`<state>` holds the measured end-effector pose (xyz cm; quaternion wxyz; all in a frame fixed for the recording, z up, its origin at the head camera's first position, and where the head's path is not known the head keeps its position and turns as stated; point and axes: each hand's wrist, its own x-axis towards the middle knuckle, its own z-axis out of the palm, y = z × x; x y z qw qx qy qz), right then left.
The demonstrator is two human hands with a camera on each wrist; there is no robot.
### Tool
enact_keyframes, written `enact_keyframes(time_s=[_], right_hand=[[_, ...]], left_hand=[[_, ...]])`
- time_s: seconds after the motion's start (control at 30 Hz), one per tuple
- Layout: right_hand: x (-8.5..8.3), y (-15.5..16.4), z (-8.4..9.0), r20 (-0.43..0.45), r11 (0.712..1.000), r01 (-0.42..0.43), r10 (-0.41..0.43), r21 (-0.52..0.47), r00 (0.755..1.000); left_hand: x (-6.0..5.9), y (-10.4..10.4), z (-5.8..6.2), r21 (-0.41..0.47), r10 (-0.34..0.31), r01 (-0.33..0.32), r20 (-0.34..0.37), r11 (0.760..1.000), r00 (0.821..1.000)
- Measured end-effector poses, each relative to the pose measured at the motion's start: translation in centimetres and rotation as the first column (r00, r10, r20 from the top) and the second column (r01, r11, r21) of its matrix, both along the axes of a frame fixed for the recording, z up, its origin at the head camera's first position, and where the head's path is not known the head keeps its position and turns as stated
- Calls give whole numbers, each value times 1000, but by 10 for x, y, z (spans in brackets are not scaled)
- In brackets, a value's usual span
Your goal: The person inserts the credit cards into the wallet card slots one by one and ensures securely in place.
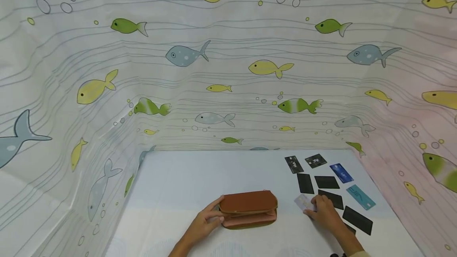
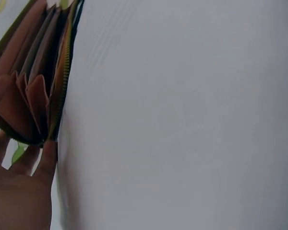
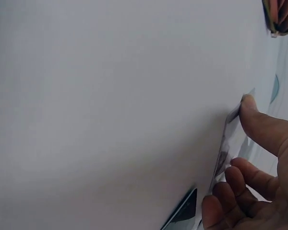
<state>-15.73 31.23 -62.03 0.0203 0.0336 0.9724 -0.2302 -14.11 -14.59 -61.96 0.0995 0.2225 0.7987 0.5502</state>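
Two hands lay closest to the camera in the head view, on a pale table (image 1: 185,177). A brown wallet (image 1: 248,208) sat in the middle of the near part of the table. The left hand (image 1: 205,222) was at the wallet's left end, with its thumb and fingers curled round that end. The right hand (image 1: 325,211) was to the right of the wallet, a little apart from it. It pinched a pale card (image 1: 304,202) that lay tipped on the table between the hand and the wallet. More cards lay to the right of the wallet: some black cards (image 1: 326,182), a dark blue card (image 1: 341,173) and a light blue card (image 1: 360,197). Cloth walls (image 1: 228,70) with fish on them stood behind the wallet and on both sides.

From the left wrist, the left hand (image 2: 19,191) showed at the bottom left. Its fingers (image 2: 48,160) touched the wallet (image 2: 29,91), which stood open on the white table (image 2: 182,120), with many folds showing.

From the right wrist, the right hand (image 3: 252,177) held the pale card (image 3: 230,143) on its edge against the table (image 3: 110,96). The thumb (image 3: 259,122) pressed one side and the fingers curled under the other. A corner of the wallet (image 3: 281,17) peeked in at the top right, well away from this hand. A black card's corner (image 3: 182,213) lay just below the pale card.
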Motion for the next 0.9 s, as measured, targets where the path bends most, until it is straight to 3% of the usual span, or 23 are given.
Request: enact_keyframes(time_s=[0.13, 0.27, 0.37, 0.47, 0.63, 0.9], right_hand=[[-5, 2, 1, 35, 1000, 11, -11, -4, 999], [-9, 4, 1, 95, 999, 52, -51, -12, 994], [-12, 4, 0, 121, 996, 77, -72, -38, 990], [-13, 3, -1, 123, 994, 77, -68, -71, 990], [-12, -1, -1, 94, 996, 50, -43, -75, 995], [-8, 0, 0, 84, 997, 54, -50, -48, 995]], left_hand=[[-1, 2, 2, 38, -30, 31, -38, 999, 999], [-3, 5, 1, 141, -49, 57, -61, 988, 997], [-7, 9, 0, 204, -27, 44, -84, 978, 996], [-10, 11, -1, 226, 29, -9, -85, 974, 996], [-11, 11, 1, 205, 112, -106, -18, 973, 994], [-11, 0, 11, 95, 158, -159, 14, 983, 987]])
